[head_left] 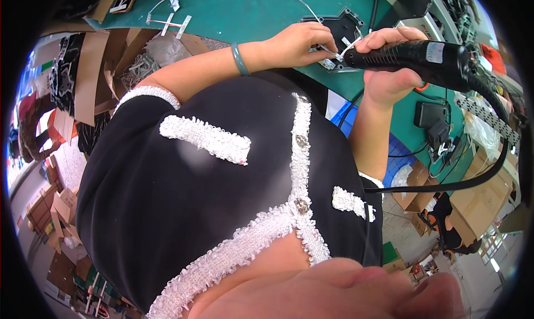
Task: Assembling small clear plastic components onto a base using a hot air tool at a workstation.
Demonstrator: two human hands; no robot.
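My right hand (389,52) is wrapped round a black corded hand-held power tool (445,60), thick and cylindrical with a ribbed grip and a pale label. Its narrow end points left, at the fingertips of my left hand (311,44). Those fingers are pinched together beside a thin white strip (348,43); what exactly they hold is too small to make out. Just beyond both hands, an angular black plastic housing (340,23) lies on the green work table (250,13). My hands and the tool cover part of it.
White wired pieces (177,25) lie on the table's far left. A metal-sided box (425,16) stands at the far right, with a black adapter (429,114) nearer. The tool's thick cable (467,184) loops down the right side. Open cardboard boxes (92,77) stand left.
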